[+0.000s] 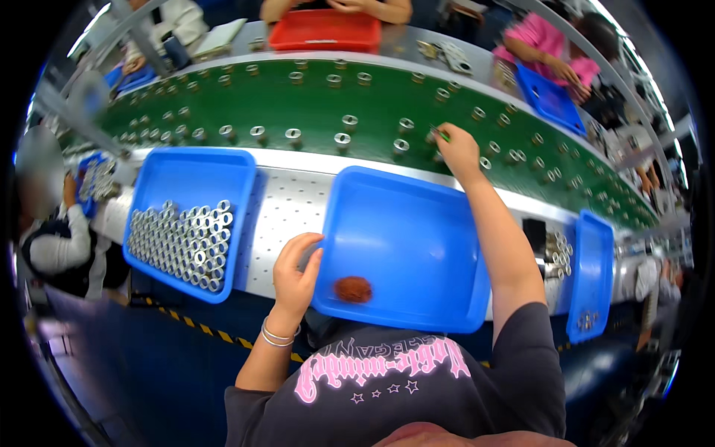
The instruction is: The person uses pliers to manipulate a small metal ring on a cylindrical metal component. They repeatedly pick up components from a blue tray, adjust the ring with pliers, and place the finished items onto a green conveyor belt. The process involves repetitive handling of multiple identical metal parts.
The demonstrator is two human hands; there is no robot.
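One left hand half-spread, touching blue tray — right hand over green belt, grip unclear

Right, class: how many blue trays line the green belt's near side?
4: far-left tray, left tray with metal rings, centre tray, right tray; others may be hidden.

The blue tray is rectangular, shallow and open side up, with rounded corners. A reddish-brown, fuzzy-looking clump sits inside, close to the tray's near-left corner. Beyond the tray's far rim is a small silvery metal piece, partly hidden.
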